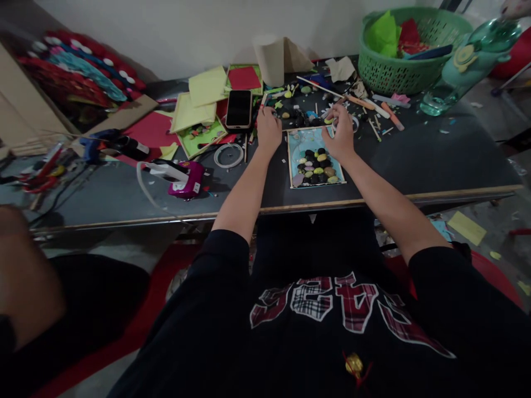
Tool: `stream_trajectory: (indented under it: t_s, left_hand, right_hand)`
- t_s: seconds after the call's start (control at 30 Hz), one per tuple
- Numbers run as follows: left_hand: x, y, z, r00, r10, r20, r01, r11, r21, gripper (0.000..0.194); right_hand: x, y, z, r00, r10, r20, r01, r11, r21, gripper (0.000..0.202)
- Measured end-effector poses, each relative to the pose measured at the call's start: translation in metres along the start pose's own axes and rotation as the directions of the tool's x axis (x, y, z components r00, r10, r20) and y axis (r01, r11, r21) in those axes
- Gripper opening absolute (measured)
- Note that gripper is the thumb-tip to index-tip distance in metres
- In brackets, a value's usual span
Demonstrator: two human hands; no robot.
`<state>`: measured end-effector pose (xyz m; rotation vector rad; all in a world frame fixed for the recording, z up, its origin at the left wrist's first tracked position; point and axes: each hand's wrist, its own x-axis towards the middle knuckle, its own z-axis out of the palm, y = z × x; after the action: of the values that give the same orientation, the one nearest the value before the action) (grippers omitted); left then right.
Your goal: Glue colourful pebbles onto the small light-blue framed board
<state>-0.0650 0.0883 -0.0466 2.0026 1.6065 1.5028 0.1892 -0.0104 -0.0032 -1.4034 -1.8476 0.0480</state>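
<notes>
A blue panel (300,145) with a light wooden frame lies flat on the dark table; dark, yellow and grey pebbles (318,166) cover its lower part. At the panel's upper right edge is my right hand (341,134), its fingers curved and apart; whether it touches the frame is unclear. My left hand (269,130) rests left of the panel, beside a black phone (239,109), with its fingers bent near thin sticks. What it holds, if anything, is too small to tell. Loose dark stones (296,116) lie between the hands, just beyond the panel.
A green basket (394,74) and a teal bottle (452,77) stand at the back right. Left are a tape roll (229,156), a magenta device (186,179), a blue glue gun (93,146) and yellow sheets (207,87). Another person's arm (29,271) shows at lower left.
</notes>
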Motion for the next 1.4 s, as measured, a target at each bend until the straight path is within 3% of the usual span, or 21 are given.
stream_trajectory:
  t_s: [0.2,0.4,0.57,0.73,0.87,1.03,1.2,1.4]
  left_hand:
    - [-0.004,0.007,-0.007,0.998,0.023,0.056,-0.015,0.992,-0.129,0.047]
    - [-0.013,0.019,-0.008,0.987,0.107,0.121,-0.094,0.989,-0.114,0.08]
    - [-0.015,0.025,-0.011,0.989,0.083,0.124,-0.065,0.987,-0.145,0.08]
    - [-0.023,0.034,-0.008,0.981,0.005,0.193,0.043,0.969,-0.245,0.086]
    - [-0.037,0.051,-0.007,0.942,-0.028,0.334,0.164,0.908,-0.385,0.083]
    - [-0.046,0.078,-0.011,0.89,0.046,0.454,0.188,0.869,-0.458,0.099]
    - [-0.052,0.089,-0.01,0.842,0.118,0.526,0.179,0.859,-0.479,0.102]
    - [-0.064,0.091,-0.004,0.881,0.203,0.426,0.045,0.863,-0.503,0.093]
  right_hand:
    - [-0.001,0.002,0.001,1.0,-0.017,0.002,0.017,1.0,0.022,0.048]
    - [0.0,0.0,-0.001,1.0,-0.01,0.025,0.009,0.999,0.046,0.048]
    - [0.0,-0.002,-0.001,0.998,0.01,0.056,-0.011,1.0,0.004,0.047]
    - [0.001,0.001,0.003,0.999,-0.01,0.031,0.01,1.0,0.024,0.045]
    - [-0.002,-0.003,-0.001,0.999,-0.039,0.028,0.038,0.998,0.056,0.049]
    - [-0.011,-0.029,-0.015,0.985,-0.153,0.083,0.142,0.982,0.127,0.057]
    - [-0.014,-0.041,-0.019,0.987,-0.145,0.074,0.13,0.975,0.179,0.071]
    - [-0.01,-0.036,-0.012,0.966,-0.21,0.151,0.155,0.938,0.31,0.079]
